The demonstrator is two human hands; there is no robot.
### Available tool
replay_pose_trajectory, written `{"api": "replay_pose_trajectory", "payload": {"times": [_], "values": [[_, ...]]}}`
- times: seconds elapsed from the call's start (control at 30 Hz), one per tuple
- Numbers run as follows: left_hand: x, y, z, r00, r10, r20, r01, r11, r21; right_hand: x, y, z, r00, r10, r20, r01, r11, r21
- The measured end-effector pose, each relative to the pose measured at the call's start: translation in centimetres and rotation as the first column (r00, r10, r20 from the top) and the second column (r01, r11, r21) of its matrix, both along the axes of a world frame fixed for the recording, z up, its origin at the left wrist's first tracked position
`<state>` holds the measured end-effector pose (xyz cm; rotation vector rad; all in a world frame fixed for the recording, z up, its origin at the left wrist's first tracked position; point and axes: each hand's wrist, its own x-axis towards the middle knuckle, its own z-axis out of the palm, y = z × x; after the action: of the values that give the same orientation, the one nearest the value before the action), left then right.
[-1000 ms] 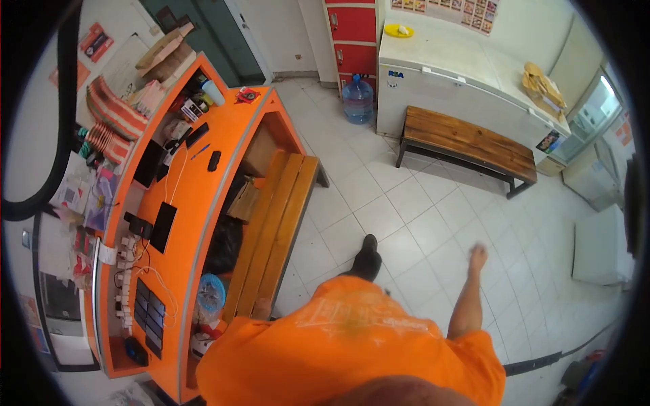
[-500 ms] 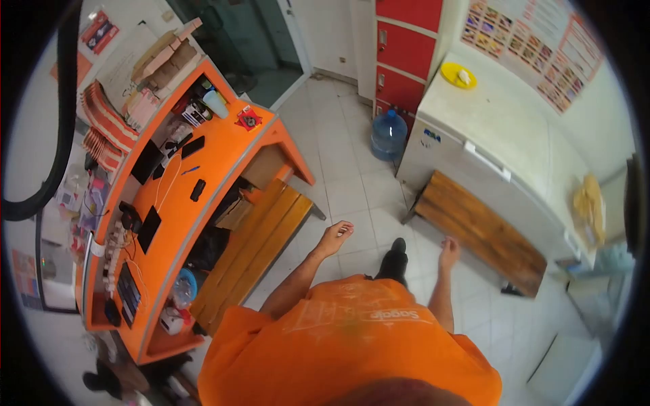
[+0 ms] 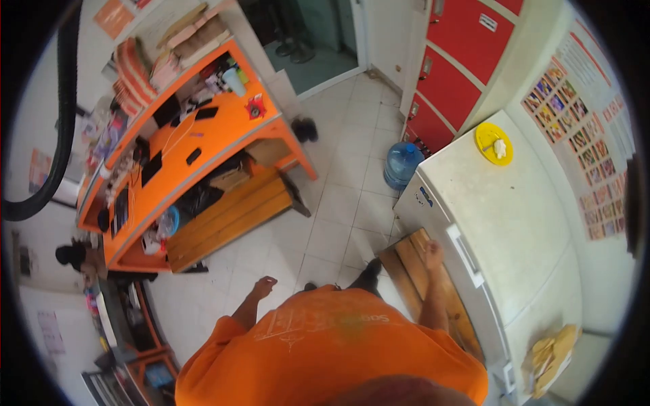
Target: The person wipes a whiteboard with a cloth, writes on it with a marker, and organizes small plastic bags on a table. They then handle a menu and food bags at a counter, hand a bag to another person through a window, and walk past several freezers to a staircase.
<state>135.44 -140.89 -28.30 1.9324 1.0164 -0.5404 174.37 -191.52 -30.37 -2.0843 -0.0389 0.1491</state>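
Observation:
My left hand (image 3: 264,287) hangs over the tiled floor, its fingers loosely bent and apart, with nothing in them. In front of my right side, my right hand (image 3: 433,255) is curled, and no object shows in it. It overlaps the dark wooden bench (image 3: 414,266) in this view, close to the white chest freezer (image 3: 467,203). A yellow plate (image 3: 484,152) with a small white item on it rests at the freezer's far end. A brown paper-like bag (image 3: 552,355) lies on its near end.
An orange desk (image 3: 230,118) with phones and cables curves along the left, a wooden bench (image 3: 223,220) beside it. Ahead, a large blue water bottle (image 3: 404,162) stands on the floor by red lockers (image 3: 443,88). Dark shoes (image 3: 305,128) lie near the desk's end.
The view has swung right and moved forward. The freezer and lockers look nearer, and my right hand is now over the right bench. My left hand is farther from the desk-side bench.

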Motion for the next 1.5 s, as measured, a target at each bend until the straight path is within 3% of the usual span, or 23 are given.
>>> {"api": "replay_pose_trajectory", "payload": {"times": [0.07, 0.13, 0.23, 0.33, 0.4, 0.5, 0.57, 0.7, 0.77, 0.83, 0.87, 0.97, 1.07, 1.1, 1.17, 1.2, 1.27, 1.33, 1.37, 1.4, 1.43, 1.47, 1.5], "values": [[-0.9, -3.0, 1.3, 0.986, 0.164, 0.006, -0.163, 0.985, -0.056, -0.9, 3.5, 2.3, 0.994, 0.106, -0.028, -0.108, 0.989, -0.102], [-1.3, -5.7, 2.2, 0.958, 0.286, 0.017, -0.283, 0.953, -0.113, -2.3, 7.5, 4.3, 0.966, 0.259, -0.029, -0.253, 0.959, 0.127], [-4.8, -8.2, 0.8, 0.881, 0.468, 0.07, -0.446, 0.871, -0.207, -4.8, 12.7, 5.8, 0.886, 0.463, -0.027, -0.455, 0.878, 0.147], [-10.3, -11.4, -0.2, 0.774, 0.615, 0.153, -0.574, 0.782, -0.241, -7.7, 17.9, 0.3, 0.686, 0.718, -0.112, -0.714, 0.695, 0.081], [-15.1, -14.5, -0.8, 0.689, 0.7, 0.186, -0.66, 0.713, -0.237, -9.9, 20.0, -1.2, 0.413, 0.876, -0.247, -0.904, 0.429, 0.008], [-23.8, -19.6, -1.2, 0.62, 0.741, 0.259, -0.704, 0.671, -0.233, -14.4, 22.9, -0.3, 0.347, 0.866, -0.361, -0.916, 0.395, 0.067], [-29.7, -23.1, -0.7, 0.531, 0.801, 0.275, -0.791, 0.586, -0.177, -16.7, 24.5, -5.1, 0.32, 0.873, -0.367, -0.944, 0.326, -0.048], [-39.3, -31.0, -2.8, 0.345, 0.874, 0.342, -0.907, 0.404, -0.118, -24.0, 26.5, -5.5, 0.247, 0.754, -0.608, -0.944, 0.33, 0.026], [-42.1, -32.9, -2.4, 0.243, 0.919, 0.311, -0.949, 0.291, -0.119, -27.6, 27.3, -5.4, 0.155, 0.702, -0.695, -0.98, 0.198, -0.019], [-43.1, -33.5, -1.9, 0.163, 0.944, 0.288, -0.958, 0.221, -0.182, -29.7, 27.3, -5.5, 0.095, 0.605, -0.79, -0.987, 0.161, 0.005], [-43.5, -32.8, -1.5, 0.118, 0.959, 0.257, -0.953, 0.182, -0.241, -30.3, 27.5, -6.2, 0.092, 0.581, -0.809, -0.992, 0.127, -0.021], [-44.0, -28.5, -2.5, 0.125, 0.9, 0.418, -0.91, 0.272, -0.313, -31.9, 29.3, -4.4, 0.12, 0.528, -0.841, -0.993, 0.078, -0.093], [-43.6, -19.2, -1.2, 0.147, 0.828, 0.541, -0.882, 0.358, -0.308, -32.5, 32.6, -3.2, 0.272, 0.517, -0.812, -0.962, 0.17, -0.215], [-43.9, -15.4, -1.8, 0.161, 0.772, 0.615, -0.87, 0.405, -0.28, -32.7, 34.1, -3.1, 0.316, 0.506, -0.802, -0.948, 0.204, -0.244], [-44.3, -8.1, 0.1, 0.194, 0.806, 0.559, -0.844, 0.428, -0.325, -31.8, 36.9, -6.5, 0.427, 0.47, -0.772, -0.882, 0.404, -0.242], [-44.9, -4.9, 0.2, 0.196, 0.716, 0.67, -0.821, 0.494, -0.288, -31.5, 38.8, -9.8, 0.509, 0.477, -0.717, -0.834, 0.478, -0.275], [-47.3, 0.1, 2.2, 0.201, 0.758, 0.621, -0.841, 0.458, -0.288, -31.7, 42.9, -14.0, 0.632, 0.464, -0.621, -0.747, 0.578, -0.329], [-52.0, 4.2, -0.3, 0.109, 0.757, 0.644, -0.876, 0.379, -0.298, -35.8, 49.6, -14.0, 0.529, 0.518, -0.672, -0.846, 0.388, -0.367], [-53.9, 3.9, -1.7, 0.044, 0.764, 0.644, -0.887, 0.326, -0.326, -38.5, 53.1, -13.9, 0.421, 0.564, -0.71, -0.905, 0.21, -0.369], [-56.4, 3.9, 1.3, 0.061, 0.866, 0.496, -0.942, 0.214, -0.258, -41.4, 56.7, -14.5, 0.274, 0.614, -0.74, -0.935, -0.01, -0.354], [-59.4, 3.4, -0.7, 0.054, 0.834, 0.549, -0.973, 0.168, -0.159, -44.9, 61.2, -15.1, 0.073, 0.657, -0.75, -0.897, -0.285, -0.337], [-62.5, 2.4, -3.7, 0.064, 0.799, 0.599, -0.991, 0.124, -0.059, -48.1, 65.7, -16.5, -0.196, 0.674, -0.712, -0.731, -0.584, -0.352], [-65.1, 0.9, -6.6, -0.126, 0.82, 0.558, -0.986, -0.039, -0.164, -51.5, 70.8, -18.9, -0.544, 0.595, -0.592, -0.379, -0.804, -0.459]]}}
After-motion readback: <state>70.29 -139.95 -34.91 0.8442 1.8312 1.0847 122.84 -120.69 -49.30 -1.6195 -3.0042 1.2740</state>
